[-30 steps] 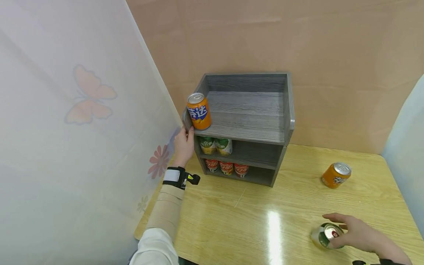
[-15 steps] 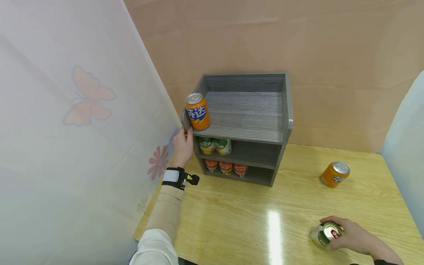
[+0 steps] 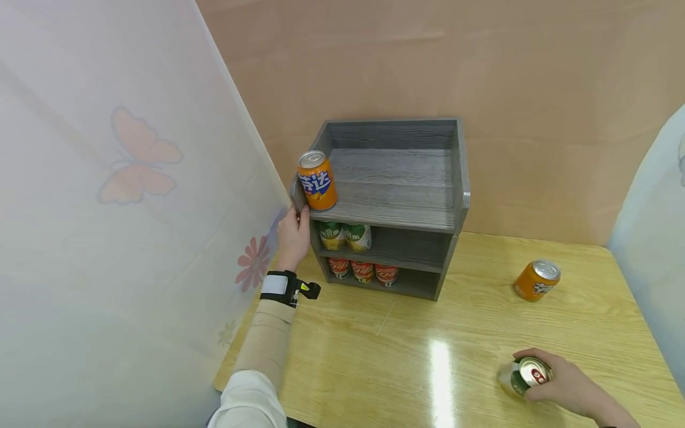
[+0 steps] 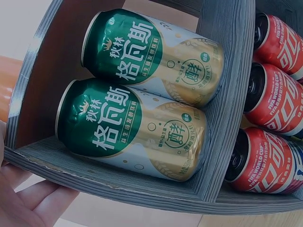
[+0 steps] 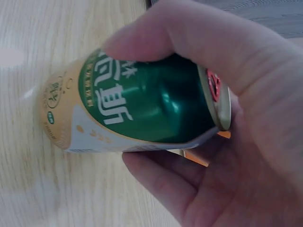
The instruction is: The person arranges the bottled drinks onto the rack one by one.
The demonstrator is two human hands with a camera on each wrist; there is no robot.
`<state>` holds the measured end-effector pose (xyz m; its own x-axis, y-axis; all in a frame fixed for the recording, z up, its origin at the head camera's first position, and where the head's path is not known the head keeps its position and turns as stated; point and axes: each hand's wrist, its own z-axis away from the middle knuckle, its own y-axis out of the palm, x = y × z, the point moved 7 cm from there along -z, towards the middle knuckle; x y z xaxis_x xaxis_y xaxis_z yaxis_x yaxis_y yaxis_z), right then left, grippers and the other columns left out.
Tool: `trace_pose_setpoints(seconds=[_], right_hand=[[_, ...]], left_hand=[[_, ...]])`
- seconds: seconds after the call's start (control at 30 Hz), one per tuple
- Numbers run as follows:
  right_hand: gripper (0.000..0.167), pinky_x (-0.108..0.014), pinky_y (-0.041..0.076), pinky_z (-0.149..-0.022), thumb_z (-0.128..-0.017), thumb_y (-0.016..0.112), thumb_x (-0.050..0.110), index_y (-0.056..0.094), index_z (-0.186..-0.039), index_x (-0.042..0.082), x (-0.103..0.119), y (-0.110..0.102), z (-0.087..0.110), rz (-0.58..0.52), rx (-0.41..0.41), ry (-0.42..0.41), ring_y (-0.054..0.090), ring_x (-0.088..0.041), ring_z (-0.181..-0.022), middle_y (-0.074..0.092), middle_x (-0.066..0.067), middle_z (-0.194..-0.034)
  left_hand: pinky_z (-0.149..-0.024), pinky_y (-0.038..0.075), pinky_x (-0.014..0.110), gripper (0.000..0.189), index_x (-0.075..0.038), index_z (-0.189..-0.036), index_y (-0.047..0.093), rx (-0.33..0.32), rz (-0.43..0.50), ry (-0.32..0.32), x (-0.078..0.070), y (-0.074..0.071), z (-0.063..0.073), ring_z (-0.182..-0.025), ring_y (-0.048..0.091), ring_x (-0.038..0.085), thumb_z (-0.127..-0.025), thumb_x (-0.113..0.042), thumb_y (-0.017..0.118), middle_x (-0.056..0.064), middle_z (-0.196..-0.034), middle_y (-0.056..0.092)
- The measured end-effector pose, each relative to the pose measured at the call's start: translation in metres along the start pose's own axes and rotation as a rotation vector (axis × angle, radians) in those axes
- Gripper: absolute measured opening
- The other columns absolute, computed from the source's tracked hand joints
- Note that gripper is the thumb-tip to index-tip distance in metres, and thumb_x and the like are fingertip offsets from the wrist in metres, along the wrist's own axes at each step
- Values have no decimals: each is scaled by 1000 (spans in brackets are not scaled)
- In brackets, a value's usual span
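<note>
My right hand (image 3: pixel 569 383) grips a green, white and gold drink can (image 5: pixel 142 104) near its top at the table's front right. In the right wrist view the thumb lies across the green part and the fingers curl round the far side. With its thumb at the front edge and fingers round the outside, my left hand (image 3: pixel 294 238) holds the left side panel of a grey wooden shelf (image 3: pixel 396 205). Just above that hand an orange can (image 3: pixel 318 184) stands upright on the top board. Two matching green and gold cans (image 4: pixel 128 125) stand on the middle level.
Several red cans, one of them (image 4: pixel 274 99) close by in the left wrist view, line the bottom level. Another orange can (image 3: pixel 537 280) stands on the wooden table (image 3: pixel 407 362) right of the shelf. White curtains (image 3: pixel 134 267) close off both sides.
My right hand's fingers have closed in round the green and gold can, which stays at nearly the same place. The left hand keeps its hold on the shelf. The head view shifts slightly.
</note>
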<state>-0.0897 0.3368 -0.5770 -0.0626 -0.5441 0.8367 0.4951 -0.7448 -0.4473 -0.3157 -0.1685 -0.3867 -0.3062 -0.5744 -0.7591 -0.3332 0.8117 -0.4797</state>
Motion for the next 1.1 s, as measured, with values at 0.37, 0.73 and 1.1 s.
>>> trace_pose_setpoints(seconds=[0.37,0.73,1.1], right_hand=[[64,-29,45,-63,-73,84,13,52,-128,3,6,0,-7,172,-172,71,53,-18,-77,62,-12,-105],[64,-32,49,-65,-84,83,23,53,-133,-4,19,-13,-20,141,-203,113,60,-19,-82,67,-8,-97],[71,-30,49,-57,-83,84,26,50,-136,-8,62,-34,-32,216,-326,37,59,-18,-75,66,-12,-101]], left_hand=[[-58,40,38,36,0,-118,62,11,-18,0,2,3,-2,-66,56,28,-111,-30,45,17,-83,61],[-60,42,38,35,2,-118,62,-4,-4,-1,2,1,-1,-71,60,30,-111,-28,46,20,-92,66],[-58,39,38,34,1,-116,62,-1,-18,-13,3,2,-1,-66,56,29,-111,-28,45,16,-81,60]])
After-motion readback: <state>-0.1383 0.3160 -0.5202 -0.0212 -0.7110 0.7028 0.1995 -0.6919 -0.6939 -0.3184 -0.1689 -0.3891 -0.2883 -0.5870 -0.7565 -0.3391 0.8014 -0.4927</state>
